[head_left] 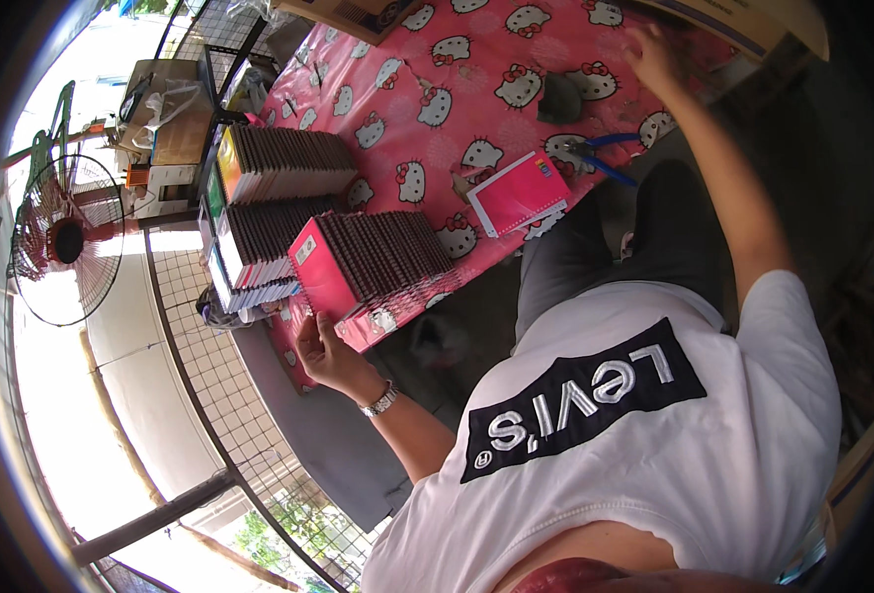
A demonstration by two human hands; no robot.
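My left hand [330, 356], with a metal-band watch [381, 399] on the wrist, is by the near end of a row of pink spiral notebooks [323, 267]. Its fingers are loosely bent and a little apart, with nothing visible in them. Over the far right of the table, my right hand [652, 61] reaches out, fingers spread and slightly blurred, next to a cardboard box [753, 22]. Between the hands, a single pink notebook or cover [521, 194] lies at the table's near edge. Blue-handled pliers [600, 153] rest beside it, and a dark grey object [559, 99] sits beyond them.
More stacked spiral notebooks [284, 163] stand behind the pink row at the left. A pink patterned cloth [397, 128] covers the table. Another cardboard box [353, 15] is at the far edge. On the left are a fan [66, 240] and a wire mesh wall [200, 366].
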